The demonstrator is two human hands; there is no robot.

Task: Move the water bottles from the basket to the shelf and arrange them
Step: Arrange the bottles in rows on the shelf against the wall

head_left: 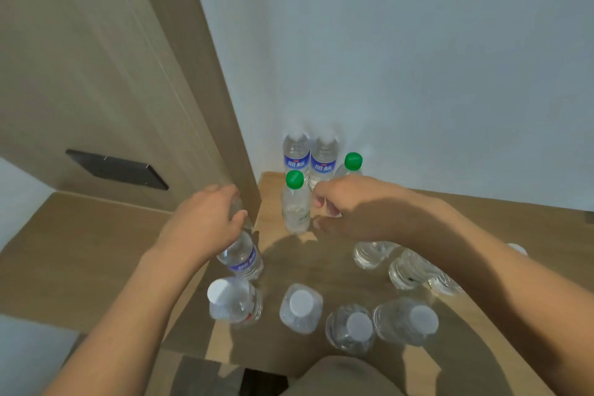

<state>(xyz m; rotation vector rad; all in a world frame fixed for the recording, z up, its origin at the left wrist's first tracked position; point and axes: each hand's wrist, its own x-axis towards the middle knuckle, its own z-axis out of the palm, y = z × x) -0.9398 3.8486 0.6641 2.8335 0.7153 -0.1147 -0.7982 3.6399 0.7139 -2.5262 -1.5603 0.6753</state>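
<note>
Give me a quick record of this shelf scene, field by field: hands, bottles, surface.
left hand: grips the top of a blue-label bottle, tilted
right hand: fingers curled round a bottle mostly hidden behind it
green-cap bottles: two, one between the hands, one behind the right hand
back corner: two blue-label bottles upright, side by side
front: white-cap bottles upright
surface: wooden shelf

Blue labels (pixel 308 167) on two rear bottles (pixel 324 151), white characters illegible.
</note>
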